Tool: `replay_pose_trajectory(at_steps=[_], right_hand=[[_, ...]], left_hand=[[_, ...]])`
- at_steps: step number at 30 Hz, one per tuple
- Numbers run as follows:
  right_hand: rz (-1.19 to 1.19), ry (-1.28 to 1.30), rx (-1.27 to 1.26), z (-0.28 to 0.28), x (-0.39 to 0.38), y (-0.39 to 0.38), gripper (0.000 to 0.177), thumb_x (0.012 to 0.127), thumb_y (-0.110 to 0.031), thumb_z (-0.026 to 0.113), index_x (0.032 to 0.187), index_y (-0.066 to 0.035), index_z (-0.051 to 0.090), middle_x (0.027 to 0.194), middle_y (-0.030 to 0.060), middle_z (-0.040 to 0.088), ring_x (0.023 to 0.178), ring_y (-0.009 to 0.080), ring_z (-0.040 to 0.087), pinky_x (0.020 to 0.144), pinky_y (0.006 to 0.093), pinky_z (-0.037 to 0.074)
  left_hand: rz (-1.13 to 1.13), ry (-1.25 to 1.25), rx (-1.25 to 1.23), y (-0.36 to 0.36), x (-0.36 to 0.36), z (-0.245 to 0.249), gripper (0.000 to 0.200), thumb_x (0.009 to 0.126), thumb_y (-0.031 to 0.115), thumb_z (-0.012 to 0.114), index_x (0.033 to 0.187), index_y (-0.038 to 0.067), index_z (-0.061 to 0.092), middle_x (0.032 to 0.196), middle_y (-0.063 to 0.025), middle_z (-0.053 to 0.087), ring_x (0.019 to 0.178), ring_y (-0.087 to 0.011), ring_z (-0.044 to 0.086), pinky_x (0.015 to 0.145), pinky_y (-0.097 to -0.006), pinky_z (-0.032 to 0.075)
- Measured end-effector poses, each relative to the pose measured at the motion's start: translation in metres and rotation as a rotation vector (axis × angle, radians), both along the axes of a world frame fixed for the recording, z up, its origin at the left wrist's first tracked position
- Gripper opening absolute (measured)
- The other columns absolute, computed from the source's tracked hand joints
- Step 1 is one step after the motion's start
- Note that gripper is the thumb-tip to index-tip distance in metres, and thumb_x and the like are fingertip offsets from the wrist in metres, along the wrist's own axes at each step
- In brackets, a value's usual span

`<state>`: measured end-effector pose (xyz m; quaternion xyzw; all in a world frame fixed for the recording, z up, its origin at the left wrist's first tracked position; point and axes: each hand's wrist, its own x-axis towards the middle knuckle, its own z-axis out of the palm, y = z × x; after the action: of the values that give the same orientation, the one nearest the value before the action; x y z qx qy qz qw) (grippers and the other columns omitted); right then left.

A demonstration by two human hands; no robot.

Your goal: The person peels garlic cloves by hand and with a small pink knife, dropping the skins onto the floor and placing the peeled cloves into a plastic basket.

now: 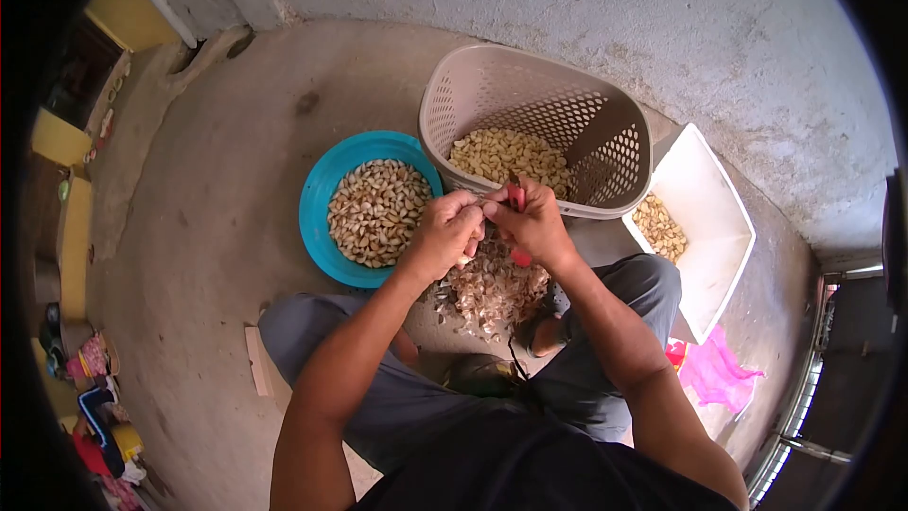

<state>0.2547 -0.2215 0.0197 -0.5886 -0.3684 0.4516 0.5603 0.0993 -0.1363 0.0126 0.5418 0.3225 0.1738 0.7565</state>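
My right hand is closed around a small red-handled knife, most of which the fingers hide. My left hand is pinched, its fingertips meeting those of the right hand. A pale garlic clove shows at the lower fingers of the left hand. Left of the hands, a turquoise basin holds unpeeled garlic cloves. Just beyond them, a grey-brown perforated basket contains peeled garlic cloves. Below the hands lies a heap of papery garlic skins.
A white box with more garlic cloves stands tilted at the right. Pink plastic lies near it. My bent legs frame the skins. A wall rises behind the basket. Clothes and clutter lie far left.
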Motion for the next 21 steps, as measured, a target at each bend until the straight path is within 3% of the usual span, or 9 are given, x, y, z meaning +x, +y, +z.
replay_pose_trajectory(at_steps=[2,5,12,16,21], right_hand=[[0.023,0.118,-0.082,-0.007,0.009,-0.001,0.012,0.091,-0.002,0.073,0.088,0.0,0.063,0.072,-0.0001,0.062,0.065,0.0047,0.052,0.057,0.0246,0.044],[0.014,-0.141,0.1,-0.01,0.0,0.0,0.011,0.091,-0.004,0.074,0.086,-0.002,0.064,0.067,0.0018,0.064,0.054,0.006,0.053,0.047,0.0243,0.042],[0.031,0.596,-0.117,-0.011,0.008,-0.001,0.01,0.089,-0.001,0.074,0.088,0.001,0.065,0.071,0.0061,0.062,0.046,0.0097,0.05,0.037,0.0264,0.039],[0.027,0.824,-0.146,-0.022,0.009,-0.001,0.008,0.094,-0.003,0.069,0.093,0.003,0.063,0.072,0.0077,0.059,0.047,0.0098,0.048,0.035,0.0274,0.039],[0.012,0.739,-0.103,-0.021,0.006,0.003,0.008,0.096,-0.006,0.068,0.094,0.0,0.063,0.072,0.0054,0.059,0.048,0.0087,0.047,0.036,0.0266,0.039]], left_hand=[[0.0,0.038,0.02,-0.003,0.0,0.005,0.014,0.095,0.013,0.052,0.093,0.002,0.061,0.072,-0.0039,0.057,0.05,-0.0079,0.051,0.036,-0.024,0.038],[0.013,0.042,0.029,-0.005,0.001,-0.001,0.014,0.095,0.012,0.051,0.091,0.002,0.061,0.072,-0.0032,0.056,0.05,-0.0074,0.049,0.036,-0.0235,0.037],[0.014,0.0,0.084,-0.011,-0.003,-0.007,0.015,0.095,0.011,0.051,0.089,0.003,0.06,0.072,-0.0027,0.056,0.051,-0.0069,0.049,0.039,-0.0232,0.037],[0.024,-0.031,0.099,-0.012,-0.004,-0.009,0.021,0.098,0.015,0.054,0.084,0.0,0.059,0.069,-0.0035,0.058,0.05,-0.0081,0.052,0.043,-0.0254,0.042],[0.09,-0.065,-0.049,-0.008,0.0,-0.004,0.019,0.097,0.018,0.057,0.085,0.003,0.059,0.069,-0.0044,0.059,0.049,-0.0091,0.051,0.04,-0.0255,0.041]])
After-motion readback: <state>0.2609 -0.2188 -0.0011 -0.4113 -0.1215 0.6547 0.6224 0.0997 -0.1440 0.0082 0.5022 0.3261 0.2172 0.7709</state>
